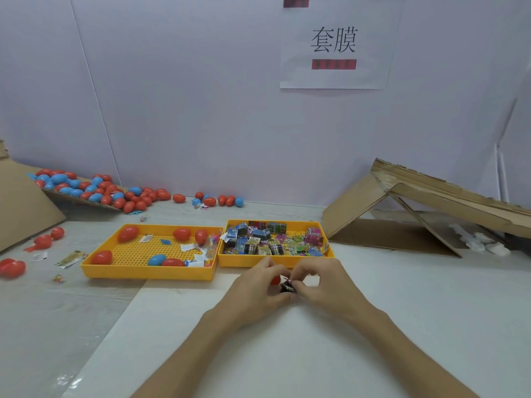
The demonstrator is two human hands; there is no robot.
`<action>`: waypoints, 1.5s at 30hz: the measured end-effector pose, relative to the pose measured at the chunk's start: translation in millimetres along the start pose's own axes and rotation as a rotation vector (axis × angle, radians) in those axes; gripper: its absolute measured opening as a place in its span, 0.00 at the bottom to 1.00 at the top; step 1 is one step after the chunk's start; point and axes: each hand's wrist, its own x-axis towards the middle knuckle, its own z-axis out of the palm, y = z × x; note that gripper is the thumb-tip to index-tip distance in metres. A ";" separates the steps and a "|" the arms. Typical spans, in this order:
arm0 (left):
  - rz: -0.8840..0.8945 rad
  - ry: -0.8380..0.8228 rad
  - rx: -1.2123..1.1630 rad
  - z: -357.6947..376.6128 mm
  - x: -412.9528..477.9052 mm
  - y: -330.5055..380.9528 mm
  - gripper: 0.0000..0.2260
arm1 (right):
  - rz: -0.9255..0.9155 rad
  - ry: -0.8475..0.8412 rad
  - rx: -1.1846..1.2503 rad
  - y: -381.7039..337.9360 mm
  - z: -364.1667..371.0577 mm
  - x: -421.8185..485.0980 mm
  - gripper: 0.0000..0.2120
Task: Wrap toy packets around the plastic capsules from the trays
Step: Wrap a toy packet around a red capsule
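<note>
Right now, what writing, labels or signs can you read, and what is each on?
"套膜": white sheet on the wall.
Red strip under it and red patch above: blurred, unreadable.
Toy packets in the right tray, and the dark packet the right hand pinches: print too small.
Slips in the left tray: too small.

Pale wall (201, 110) w/ paper sign (336, 44); cardboard ramp (431, 193) rt; white tabletop (287, 354).

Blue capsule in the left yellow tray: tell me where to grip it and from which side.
Pinch the blue capsule across its narrow middle, coming down from above. It lies on its side, long axis left to right. A red capsule crowds its right end and the front wall of the tray is near, so side approaches look blocked.
</note>
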 end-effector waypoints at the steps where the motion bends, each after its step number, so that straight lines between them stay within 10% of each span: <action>1: -0.002 0.010 -0.006 0.4 -0.1 0.2 0.15 | -0.008 -0.002 0.001 -0.5 0.5 -0.2 0.08; 16: -0.059 0.023 -0.023 -1.2 -4.5 8.6 0.14 | 0.002 -0.017 0.087 -14.0 -3.7 -3.0 0.09; 22: -0.103 -0.008 0.027 0.9 -2.0 8.5 0.14 | 0.088 -0.019 0.469 -34.7 7.1 -0.9 0.07; 45: -0.162 0.144 -0.692 -15.8 4.3 9.8 0.02 | 0.372 0.159 0.670 -11.1 -6.5 7.5 0.11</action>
